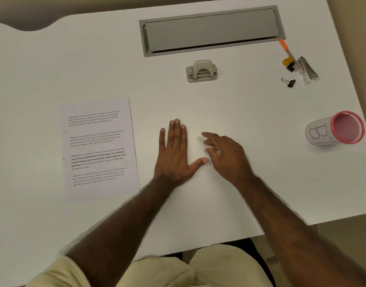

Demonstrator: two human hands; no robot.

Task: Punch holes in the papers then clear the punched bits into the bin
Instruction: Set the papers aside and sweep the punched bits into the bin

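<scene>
The bin [335,128] at the right edge, on its side, reads "B". The printed papers [100,150] lie left of centre, the hole punch [201,71] above centre. The left hand [174,151] lies flat and released on the bench [240,100]; the right hand [225,154] is relaxed, fingers loosely bent, grasping nothing.

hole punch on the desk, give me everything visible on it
The hole punch is a small two-hole desk type, beige-grey, plastic-looking, with a rounded arched lever over a flat base and a metal bar showing under the lever. It sits flat on the white table, just in front of the grey cable hatch, beyond both hands. Nothing touches it: no paper is in it, and the printed papers lie apart, nearer the person's left.
</scene>
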